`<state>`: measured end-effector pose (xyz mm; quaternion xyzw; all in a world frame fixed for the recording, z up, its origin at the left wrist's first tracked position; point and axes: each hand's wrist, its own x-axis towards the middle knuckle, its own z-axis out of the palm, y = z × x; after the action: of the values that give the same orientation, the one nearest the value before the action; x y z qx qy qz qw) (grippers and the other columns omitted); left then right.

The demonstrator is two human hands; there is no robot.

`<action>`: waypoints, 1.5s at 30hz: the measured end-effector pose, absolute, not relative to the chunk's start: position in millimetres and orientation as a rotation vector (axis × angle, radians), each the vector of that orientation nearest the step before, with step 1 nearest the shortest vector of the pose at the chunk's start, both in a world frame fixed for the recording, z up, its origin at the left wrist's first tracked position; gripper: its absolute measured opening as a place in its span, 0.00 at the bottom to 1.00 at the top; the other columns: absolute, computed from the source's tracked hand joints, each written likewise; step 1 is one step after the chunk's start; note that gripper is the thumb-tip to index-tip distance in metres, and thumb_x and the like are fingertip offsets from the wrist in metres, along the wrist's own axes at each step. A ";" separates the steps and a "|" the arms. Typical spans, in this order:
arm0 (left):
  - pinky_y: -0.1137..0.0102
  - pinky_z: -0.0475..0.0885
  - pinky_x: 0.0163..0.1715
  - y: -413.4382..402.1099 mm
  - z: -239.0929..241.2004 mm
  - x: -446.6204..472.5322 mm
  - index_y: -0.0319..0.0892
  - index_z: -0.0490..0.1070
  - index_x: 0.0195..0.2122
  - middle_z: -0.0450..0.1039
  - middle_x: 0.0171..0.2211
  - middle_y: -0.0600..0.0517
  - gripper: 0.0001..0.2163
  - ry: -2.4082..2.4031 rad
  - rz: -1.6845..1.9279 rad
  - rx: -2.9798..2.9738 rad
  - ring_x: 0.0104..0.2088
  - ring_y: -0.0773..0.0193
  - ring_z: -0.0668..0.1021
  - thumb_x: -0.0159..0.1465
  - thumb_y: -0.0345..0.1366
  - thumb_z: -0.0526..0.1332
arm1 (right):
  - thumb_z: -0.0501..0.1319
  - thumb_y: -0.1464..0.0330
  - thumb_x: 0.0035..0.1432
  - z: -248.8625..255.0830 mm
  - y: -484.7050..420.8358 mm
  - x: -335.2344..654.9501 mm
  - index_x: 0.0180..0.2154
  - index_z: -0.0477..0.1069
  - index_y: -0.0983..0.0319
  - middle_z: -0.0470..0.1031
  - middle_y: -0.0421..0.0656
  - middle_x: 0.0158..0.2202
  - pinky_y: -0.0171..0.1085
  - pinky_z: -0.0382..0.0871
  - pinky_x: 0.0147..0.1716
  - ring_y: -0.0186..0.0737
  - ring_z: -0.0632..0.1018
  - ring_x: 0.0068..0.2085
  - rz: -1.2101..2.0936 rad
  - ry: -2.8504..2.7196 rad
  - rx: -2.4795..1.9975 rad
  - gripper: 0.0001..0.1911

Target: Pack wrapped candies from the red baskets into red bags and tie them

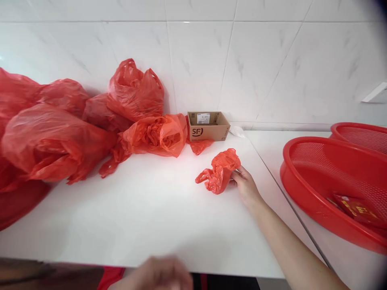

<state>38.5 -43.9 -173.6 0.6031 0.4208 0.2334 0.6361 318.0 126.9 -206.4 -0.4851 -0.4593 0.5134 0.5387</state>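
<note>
A crumpled red plastic bag is at the right of the white tabletop, with a loop handle sticking out to its left. My right hand grips this bag from its right side, the fingers partly hidden behind it. Low at the front edge of the table is my left hand, smeared by motion, so its fingers cannot be made out. Beyond the held bag stands an open cardboard box with SF printed on its front.
Several stuffed red plastic bags are heaped along the left and back. To the right stands a large red mesh basket with red packets inside, another basket behind it. A tiled wall bounds the back.
</note>
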 end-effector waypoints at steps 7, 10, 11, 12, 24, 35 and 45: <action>0.70 0.71 0.30 60.7 -171.1 94.0 0.46 0.74 0.49 0.75 0.45 0.45 0.24 1.268 1.099 1.015 0.36 0.58 0.77 0.51 0.41 0.73 | 0.63 0.60 0.53 -189.5 107.1 307.6 0.40 0.72 0.59 0.78 0.44 0.41 0.40 0.72 0.37 0.43 0.78 0.40 1.214 -1.341 -1.010 0.14; 0.69 0.71 0.31 82.6 -172.5 102.3 0.39 0.76 0.31 0.75 0.29 0.47 0.08 1.131 1.113 0.949 0.30 0.62 0.76 0.54 0.37 0.70 | 0.64 0.58 0.53 -182.1 104.2 307.3 0.40 0.73 0.58 0.79 0.43 0.39 0.42 0.73 0.38 0.44 0.78 0.41 1.238 -1.335 -0.937 0.14; 0.68 0.72 0.33 86.9 -170.9 100.9 0.38 0.75 0.29 0.75 0.29 0.47 0.07 1.086 1.132 0.910 0.30 0.62 0.77 0.56 0.37 0.68 | 0.65 0.57 0.52 -182.0 105.3 308.4 0.40 0.73 0.57 0.79 0.43 0.39 0.42 0.73 0.37 0.45 0.78 0.40 1.241 -1.295 -0.938 0.16; 0.66 0.73 0.36 90.9 -168.3 98.2 0.39 0.74 0.29 0.76 0.30 0.47 0.07 1.041 1.161 0.863 0.30 0.62 0.77 0.58 0.37 0.67 | 0.66 0.56 0.50 -183.1 107.4 310.0 0.40 0.73 0.57 0.79 0.43 0.39 0.41 0.73 0.37 0.45 0.79 0.40 1.238 -1.246 -0.950 0.17; 0.65 0.74 0.34 123.3 -158.5 99.1 0.40 0.66 0.27 0.71 0.27 0.52 0.07 0.832 1.345 0.596 0.27 0.64 0.77 0.63 0.34 0.56 | 0.60 0.58 0.57 -171.2 101.7 329.3 0.39 0.67 0.58 0.77 0.44 0.40 0.36 0.68 0.33 0.38 0.76 0.35 0.800 -1.012 -1.162 0.12; 0.64 0.75 0.40 105.9 -151.5 94.1 0.43 0.73 0.49 0.76 0.38 0.48 0.14 0.644 1.297 0.651 0.37 0.59 0.79 0.66 0.40 0.56 | 0.58 0.65 0.61 -139.0 76.7 260.5 0.42 0.77 0.58 0.63 0.52 0.61 0.57 0.64 0.52 0.60 0.69 0.57 -0.149 -2.061 -1.397 0.11; 0.72 0.74 0.26 105.7 -138.2 72.7 0.44 0.70 0.54 0.75 0.30 0.53 0.16 0.553 1.350 0.442 0.27 0.66 0.78 0.70 0.37 0.50 | 0.51 0.77 0.59 -154.8 91.4 302.4 0.57 0.68 0.48 0.75 0.40 0.42 0.37 0.69 0.38 0.40 0.77 0.39 0.349 -2.208 -1.710 0.29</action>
<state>72.7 105.7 -138.2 0.2000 0.2504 0.6115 0.7234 302.4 91.4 -154.8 -0.5995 -0.7740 0.1222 0.1629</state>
